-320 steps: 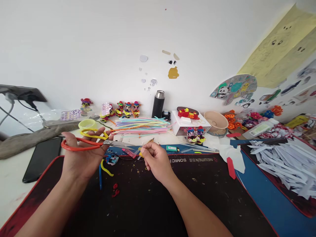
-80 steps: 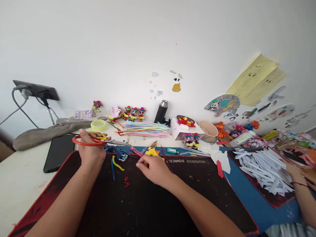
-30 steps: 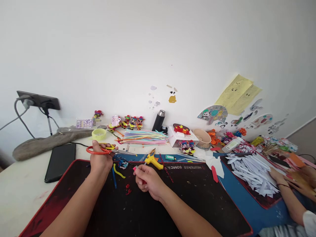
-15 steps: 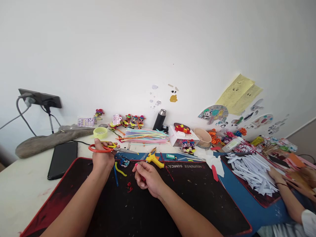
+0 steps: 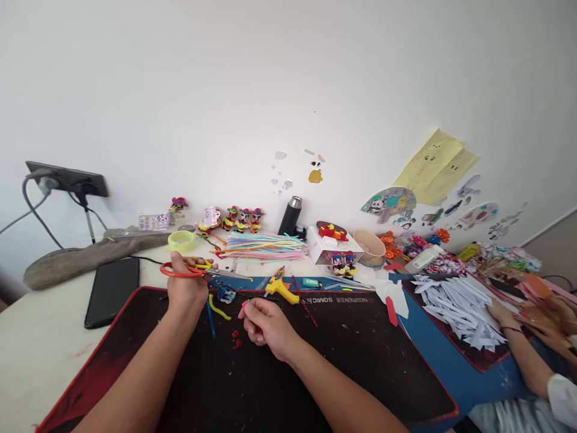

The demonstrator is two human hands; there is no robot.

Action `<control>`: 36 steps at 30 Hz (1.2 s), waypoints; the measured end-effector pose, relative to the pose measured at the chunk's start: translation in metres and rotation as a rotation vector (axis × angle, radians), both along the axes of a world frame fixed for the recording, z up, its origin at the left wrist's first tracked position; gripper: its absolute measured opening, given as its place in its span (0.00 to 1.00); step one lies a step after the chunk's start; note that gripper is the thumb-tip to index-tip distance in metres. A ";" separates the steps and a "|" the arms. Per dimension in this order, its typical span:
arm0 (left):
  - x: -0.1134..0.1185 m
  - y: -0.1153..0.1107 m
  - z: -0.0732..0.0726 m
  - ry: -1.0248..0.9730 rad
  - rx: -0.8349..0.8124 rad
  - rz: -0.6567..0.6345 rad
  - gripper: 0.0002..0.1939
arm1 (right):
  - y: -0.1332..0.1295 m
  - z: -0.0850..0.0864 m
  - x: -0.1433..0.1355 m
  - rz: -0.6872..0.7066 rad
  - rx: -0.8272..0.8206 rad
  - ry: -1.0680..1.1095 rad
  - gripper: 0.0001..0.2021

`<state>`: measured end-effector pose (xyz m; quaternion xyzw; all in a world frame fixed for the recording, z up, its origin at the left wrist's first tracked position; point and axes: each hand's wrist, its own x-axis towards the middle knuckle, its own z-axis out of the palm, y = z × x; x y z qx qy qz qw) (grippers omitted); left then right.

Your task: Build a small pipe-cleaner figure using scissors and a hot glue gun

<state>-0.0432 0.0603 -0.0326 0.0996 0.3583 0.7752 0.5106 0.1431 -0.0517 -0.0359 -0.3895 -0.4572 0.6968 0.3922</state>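
Observation:
My left hand (image 5: 186, 296) is closed on a pair of scissors (image 5: 186, 275) with orange and yellow handles, their blades pointing right. My right hand (image 5: 269, 328) pinches a small pink-red piece (image 5: 244, 306) between thumb and fingertips; the rest of it is hidden. Between the hands lie a yellow fuzzy stem (image 5: 219, 309), a thin blue strip (image 5: 211, 320) and a small blue-and-white figure piece (image 5: 226, 294). Red fuzzy scraps (image 5: 236, 339) rest on the black mat (image 5: 234, 391). Just beyond my right hand is a yellow glue gun (image 5: 283, 292).
Behind the mat are a bundle of pastel pipe cleaners (image 5: 265, 246), a dark flask (image 5: 291, 216), a white box (image 5: 331, 249) and small fuzzy figures (image 5: 243, 219). A phone (image 5: 112, 293) lies left. At right, another person's hand (image 5: 500, 314) touches white paper strips (image 5: 460, 310).
My right hand has shifted slightly left and turned a little, still pinching the small piece. The scissors remain in my left hand, which has barely moved.

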 end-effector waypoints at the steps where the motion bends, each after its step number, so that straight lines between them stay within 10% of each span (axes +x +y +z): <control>1: 0.000 0.000 0.000 -0.002 -0.002 -0.001 0.28 | 0.000 0.000 -0.001 -0.006 -0.010 0.017 0.28; 36: 0.008 -0.005 -0.001 -0.021 0.027 -0.018 0.29 | 0.022 -0.016 -0.026 -0.304 -0.023 -0.136 0.24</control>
